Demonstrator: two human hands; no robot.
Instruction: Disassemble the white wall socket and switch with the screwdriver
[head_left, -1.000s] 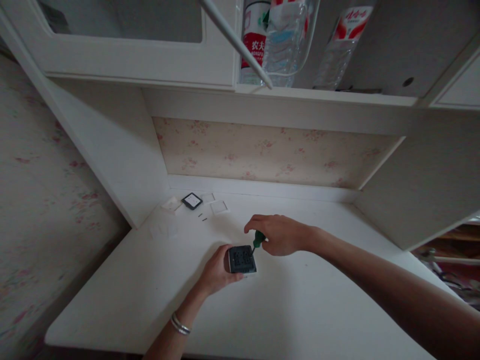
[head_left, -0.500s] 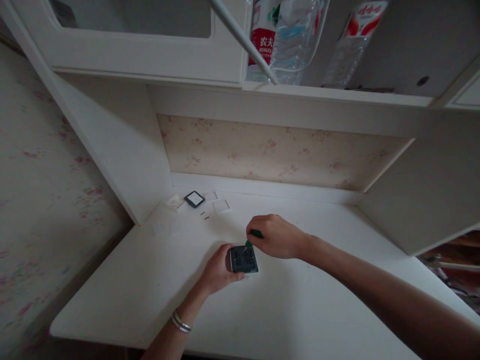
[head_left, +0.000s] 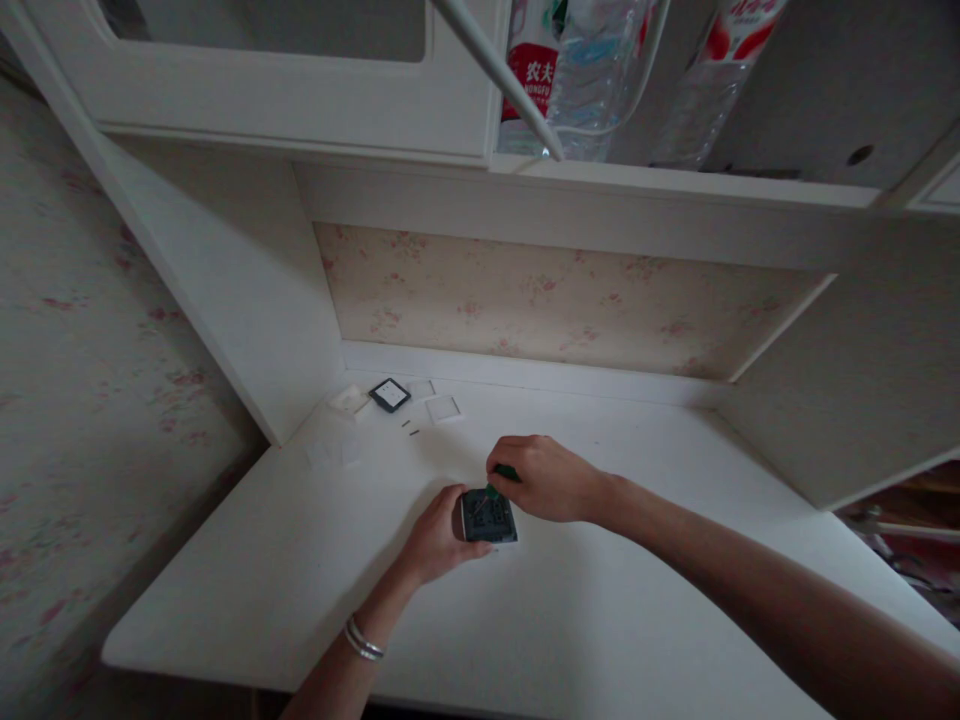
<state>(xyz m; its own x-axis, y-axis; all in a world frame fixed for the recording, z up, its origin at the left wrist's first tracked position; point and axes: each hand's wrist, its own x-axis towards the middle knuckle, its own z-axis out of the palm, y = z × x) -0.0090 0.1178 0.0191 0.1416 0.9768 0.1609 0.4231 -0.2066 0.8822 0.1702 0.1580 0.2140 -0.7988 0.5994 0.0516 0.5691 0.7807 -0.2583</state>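
Desk (head_left: 262,570): white, spread under both hands; I set my clock's hub on the square block (head_left: 493,520), with 12 o'clock pointing at the back wall
Cabinet (head_left: 300,105): white, well above the desk at 12 o'clock, with an open bay
Wallpaper strip (head_left: 525,300): pale with pink flowers, at 12 o'clock, between cabinet and desk
Bottles (head_left: 592,80): clear plastic, some with red labels, standing in the open bay from 12 to 1 o'clock
Right hand (head_left: 541,480): just off the hub at 2 o'clock; I see its fingers wrapped closed around the handle of the screwdriver (head_left: 508,472)
Left hand (head_left: 437,538): at 8 to 9 o'clock, spread only as wide as the block, thumb and fingers pressed to opposite edges
Square block: at the hub, dark face up with a pale rim, above the desk's near half; I cannot tell whether it touches the desktop
Black-framed panel (head_left: 390,395): pale inside, lying on the desk at 11 o'clock
Clear frames (head_left: 444,409): thin, flat, near the panel at 11 o'clock
Screwdriver: green handle, slanting down over the block's face from 2 o'clock; the tip is too small for me to confirm contact
Bangles (head_left: 364,640): silvery, round the left wrist at 8 o'clock
Slivers (head_left: 414,433): two, dark and thin, apart from each other, between 10 and 11 o'clock
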